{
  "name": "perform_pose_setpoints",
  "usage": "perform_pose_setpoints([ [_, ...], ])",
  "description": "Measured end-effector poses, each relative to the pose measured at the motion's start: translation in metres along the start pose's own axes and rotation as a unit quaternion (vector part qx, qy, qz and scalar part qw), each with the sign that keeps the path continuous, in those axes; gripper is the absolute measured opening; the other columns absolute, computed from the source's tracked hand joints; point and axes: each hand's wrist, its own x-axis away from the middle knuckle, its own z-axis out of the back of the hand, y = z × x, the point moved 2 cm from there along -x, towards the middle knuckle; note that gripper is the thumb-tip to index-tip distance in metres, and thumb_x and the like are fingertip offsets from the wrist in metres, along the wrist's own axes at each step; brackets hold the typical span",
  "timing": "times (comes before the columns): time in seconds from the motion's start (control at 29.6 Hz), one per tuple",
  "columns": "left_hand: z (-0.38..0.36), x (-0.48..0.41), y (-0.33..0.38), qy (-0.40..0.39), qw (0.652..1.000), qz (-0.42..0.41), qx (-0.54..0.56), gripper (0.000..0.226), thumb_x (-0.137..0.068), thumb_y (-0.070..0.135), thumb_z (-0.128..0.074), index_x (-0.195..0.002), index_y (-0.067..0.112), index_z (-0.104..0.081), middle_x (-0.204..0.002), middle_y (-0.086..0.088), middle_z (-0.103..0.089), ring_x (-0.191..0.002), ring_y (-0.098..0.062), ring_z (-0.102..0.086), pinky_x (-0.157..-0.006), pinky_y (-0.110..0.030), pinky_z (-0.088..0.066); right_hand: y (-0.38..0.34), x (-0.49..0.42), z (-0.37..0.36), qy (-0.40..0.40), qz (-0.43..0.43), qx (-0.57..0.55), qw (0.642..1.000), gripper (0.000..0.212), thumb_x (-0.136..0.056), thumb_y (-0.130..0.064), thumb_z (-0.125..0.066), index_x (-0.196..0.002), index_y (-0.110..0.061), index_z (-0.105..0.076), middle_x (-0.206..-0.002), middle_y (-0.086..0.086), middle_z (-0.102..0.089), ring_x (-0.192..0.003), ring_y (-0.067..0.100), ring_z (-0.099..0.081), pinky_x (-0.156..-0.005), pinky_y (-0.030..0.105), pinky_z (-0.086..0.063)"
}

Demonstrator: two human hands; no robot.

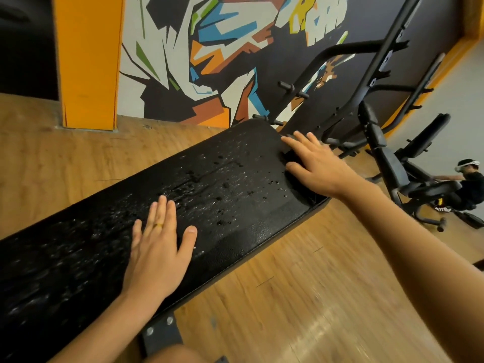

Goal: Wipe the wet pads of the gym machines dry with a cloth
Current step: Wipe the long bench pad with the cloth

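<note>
bench pad wet, long axis lower-left to upper-right, far end toward mural | my left hand flat mid-pad, fingers straight | my right hand spread at far end, possibly pressing dark cloth

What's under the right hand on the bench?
Something dark, likely a black cloth, on the wet bench pad; the right hand covers most of it.
</note>
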Motion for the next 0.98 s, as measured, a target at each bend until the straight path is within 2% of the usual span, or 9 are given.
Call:
perform_pose_setpoints([
  [0.07,0.000,0.002,-0.002,0.000,1.000,0.000,0.002,0.088,-0.091,0.071,0.000,-0.161,0.018,-0.002,-0.168,0.003,0.007,-0.154,-0.009,0.009,-0.127,-0.042,0.001,0.000,0.009,0.001,-0.008,-0.004,0.016,1.000,0.062,-0.102,-0.047,-0.028,-0.161,-0.035,-0.012,-0.171,0.001,0.001,-0.157,0.027,-0.001,-0.124,0.055,-0.010],
  [0.17,0.001,0.004,-0.004,0.000,1.000,-0.001,0.002,0.088,-0.091,0.071,0.000,-0.161,0.018,-0.002,-0.168,0.003,0.006,-0.155,-0.010,0.008,-0.127,-0.043,0.000,0.002,0.023,-0.001,0.021,0.020,0.030,0.999,0.058,-0.106,-0.038,-0.036,-0.161,-0.029,-0.018,-0.171,-0.002,-0.005,-0.156,0.022,-0.008,-0.122,0.050,-0.022],
  [0.27,-0.001,0.002,-0.004,0.003,1.000,-0.002,0.004,0.087,-0.091,0.071,0.000,-0.161,0.018,-0.002,-0.168,0.003,0.006,-0.155,-0.009,0.008,-0.127,-0.043,0.001,0.010,0.027,-0.007,0.010,0.040,0.010,0.999,0.063,-0.107,-0.043,-0.037,-0.163,-0.030,-0.010,-0.170,-0.009,-0.007,-0.157,0.017,-0.003,-0.120,0.045,-0.026],
  [0.47,0.000,0.003,-0.005,-0.009,1.000,0.006,-0.002,0.089,-0.089,0.073,0.004,-0.160,0.019,0.003,-0.167,0.005,0.010,-0.154,-0.009,0.011,-0.126,-0.041,0.003,0.007,-0.009,-0.012,-0.001,0.084,0.017,0.996,0.057,-0.109,-0.029,-0.037,-0.162,-0.014,-0.019,-0.168,0.002,-0.021,-0.157,0.026,-0.004,-0.127,0.045,-0.015],
  [0.61,0.002,0.002,-0.001,-0.011,1.000,0.005,-0.002,0.092,-0.086,0.074,0.008,-0.160,0.019,0.003,-0.167,0.004,0.012,-0.154,-0.008,0.012,-0.127,-0.041,0.003,0.004,-0.026,-0.010,0.003,0.076,0.023,0.997,0.057,-0.109,-0.026,-0.038,-0.161,-0.012,-0.020,-0.168,0.006,-0.019,-0.157,0.028,-0.004,-0.126,0.044,-0.013],
  [0.81,0.002,0.003,-0.002,-0.011,1.000,0.006,0.003,0.089,-0.087,0.073,0.006,-0.159,0.021,0.005,-0.167,0.006,0.013,-0.153,-0.008,0.014,-0.126,-0.040,0.005,0.005,0.008,-0.010,0.018,0.091,0.064,0.994,0.060,-0.108,-0.030,-0.036,-0.162,-0.015,-0.014,-0.170,0.003,-0.011,-0.157,0.022,0.000,-0.126,0.038,-0.005],
  [0.91,0.001,0.005,-0.001,-0.013,1.000,0.007,0.004,0.088,-0.087,0.074,0.008,-0.158,0.022,0.008,-0.166,0.006,0.015,-0.152,-0.007,0.017,-0.125,-0.038,0.007,0.001,-0.007,-0.009,0.012,0.107,0.082,0.991,0.060,-0.108,-0.032,-0.030,-0.162,-0.011,-0.014,-0.169,0.007,-0.012,-0.157,0.024,-0.003,-0.125,0.038,-0.002],
  [0.98,0.002,0.004,-0.001,-0.015,1.000,0.010,0.007,0.089,-0.086,0.074,0.008,-0.158,0.022,0.008,-0.167,0.006,0.015,-0.152,-0.006,0.018,-0.126,-0.039,0.007,-0.005,-0.033,-0.007,0.007,0.104,0.073,0.992,0.060,-0.108,-0.030,-0.032,-0.161,-0.009,-0.016,-0.169,0.010,-0.014,-0.157,0.026,-0.005,-0.125,0.038,-0.004],
])
